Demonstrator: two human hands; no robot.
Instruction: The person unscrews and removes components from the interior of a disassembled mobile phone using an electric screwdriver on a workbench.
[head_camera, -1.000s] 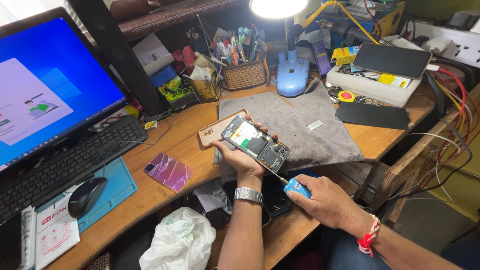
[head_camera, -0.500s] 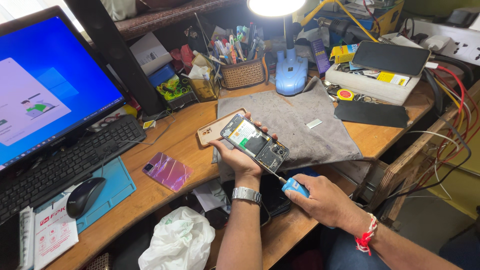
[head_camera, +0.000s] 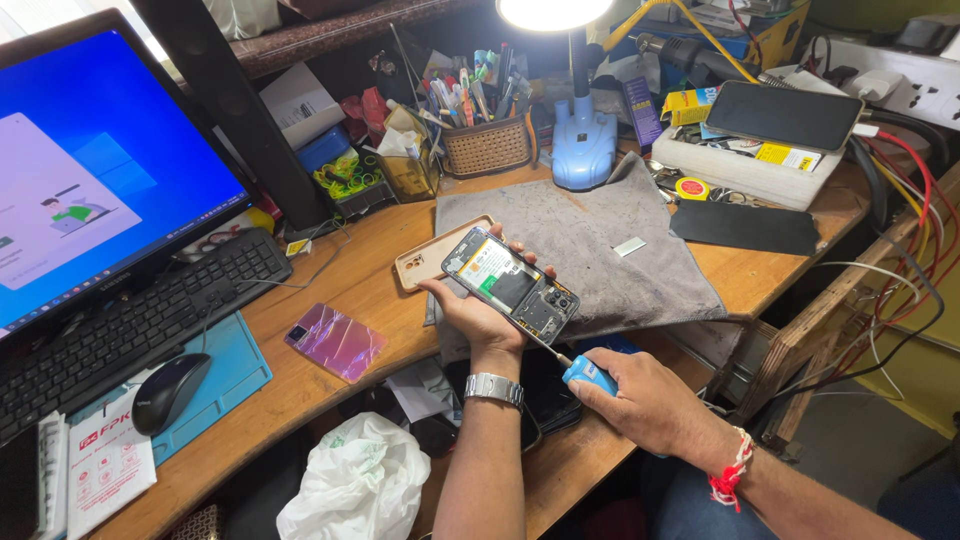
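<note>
Table (head_camera: 330, 290): a wooden top crowded with gear; the work is held above its front edge, not resting on it.
Monitor and keyboard (head_camera: 130, 320): far to the left side, well apart from the work.
Grey cloth (head_camera: 620, 240): spread at the middle of the table, just behind the raised phone; a good soft place for loosened parts, in my judgement.
Desk lamp (head_camera: 580, 140): blue base at the cloth's back edge, its head lit above.
Opened phone (head_camera: 512, 285): back cover off, board and battery showing, tilted with its camera end toward the lower right.
Left hand (head_camera: 478, 312): cups the opened phone from beneath, fingers wrapped over its far edge and thumb along the near edge, closed firmly on it.
Right hand (head_camera: 645, 400): closed round the screwdriver's blue handle, lower right of the phone and near it.
Screwdriver (head_camera: 585, 375): thin shaft runs up-left from the handle, the tip at the phone's lower right corner, beside the camera block.
Doing the step well: I judge the shaft should stand square to the screw head with light downward pressure, the left hand keeping the phone steady so the tip does not slip onto the board.
Phone case (head_camera: 425, 262): tan, lying on the table just left of the phone.
Purple back cover (head_camera: 335, 342): lying flat, left of the left wrist.
</note>
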